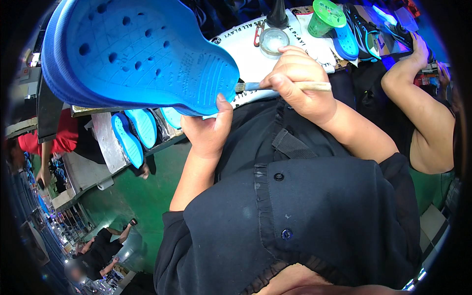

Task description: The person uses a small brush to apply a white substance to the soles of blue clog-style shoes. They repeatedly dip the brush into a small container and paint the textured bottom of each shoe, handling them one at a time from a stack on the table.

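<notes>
A large blue perforated shoe sole (147,55) fills the upper left, its narrower end pinched by my left hand (208,129), thumb on the face and fingers hidden beneath. My right hand (302,83) grips a brush with a pale handle (317,86); its bristles are at the rim of that narrower end, and whether they touch cannot be told. Behind my right hand a round glass dish (274,41) of clear or whitish content rests on a white printed cloth (236,40). Red-handled thread snips (257,35) lie beside the dish.
A dark bottle-like object (277,14), a green lidded cup (324,20), a blue insole (346,42) and a black sneaker (363,33) stand at the back right. Several blue soles (127,140) lie on the line at left. A co-worker's arm (416,92) is at right; other people are at left.
</notes>
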`<state>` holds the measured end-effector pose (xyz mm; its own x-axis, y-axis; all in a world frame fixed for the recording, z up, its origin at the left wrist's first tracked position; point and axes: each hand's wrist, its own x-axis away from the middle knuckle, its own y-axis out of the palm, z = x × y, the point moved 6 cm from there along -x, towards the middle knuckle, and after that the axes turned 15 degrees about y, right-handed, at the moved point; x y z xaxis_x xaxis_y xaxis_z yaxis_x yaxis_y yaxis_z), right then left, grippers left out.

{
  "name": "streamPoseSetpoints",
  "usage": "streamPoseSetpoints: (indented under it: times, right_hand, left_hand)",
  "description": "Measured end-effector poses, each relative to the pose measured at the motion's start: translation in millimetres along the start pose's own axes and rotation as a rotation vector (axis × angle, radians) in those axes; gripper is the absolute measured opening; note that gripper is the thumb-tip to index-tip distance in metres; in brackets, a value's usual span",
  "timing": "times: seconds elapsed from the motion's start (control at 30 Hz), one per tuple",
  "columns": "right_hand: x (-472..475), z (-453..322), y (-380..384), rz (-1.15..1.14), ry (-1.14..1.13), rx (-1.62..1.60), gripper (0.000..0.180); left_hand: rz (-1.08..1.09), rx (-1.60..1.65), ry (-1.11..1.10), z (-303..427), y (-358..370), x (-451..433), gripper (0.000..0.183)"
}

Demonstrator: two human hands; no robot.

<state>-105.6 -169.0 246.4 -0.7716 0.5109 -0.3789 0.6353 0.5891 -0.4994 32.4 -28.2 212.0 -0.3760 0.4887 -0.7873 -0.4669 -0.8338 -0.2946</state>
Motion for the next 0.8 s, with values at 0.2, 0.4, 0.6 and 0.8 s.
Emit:
streamPoseSetpoints:
  times: [0.2, 0.4, 0.6, 0.8]
  right_hand:
    - [3.7, 2.7, -0.8, 0.059, -0.071, 0.039, 0.016]
    - [9.9, 8.1, -20.7, 0.142, -0.04, -0.01, 0.017]
    - [19.1, 28.0, -45.9, 0.233, 0.13, -0.094, 0.018]
    - [28.8, 49.3, -69.3, 0.332, 0.215, -0.095, 0.028]
  left_hand:
    - [0.03, 0.047, -0.059, 1.4, -1.4, -1.2, 0.027]
    - [0.066, 0.109, -0.113, -3.6, -1.7, 1.8, 0.032]
    - [-0.002, 0.158, -0.203, 8.9, -16.1, -37.4, 0.043]
    - [-0.233, 0.888, -0.615, 47.0, 8.2, -89.4, 0.069]
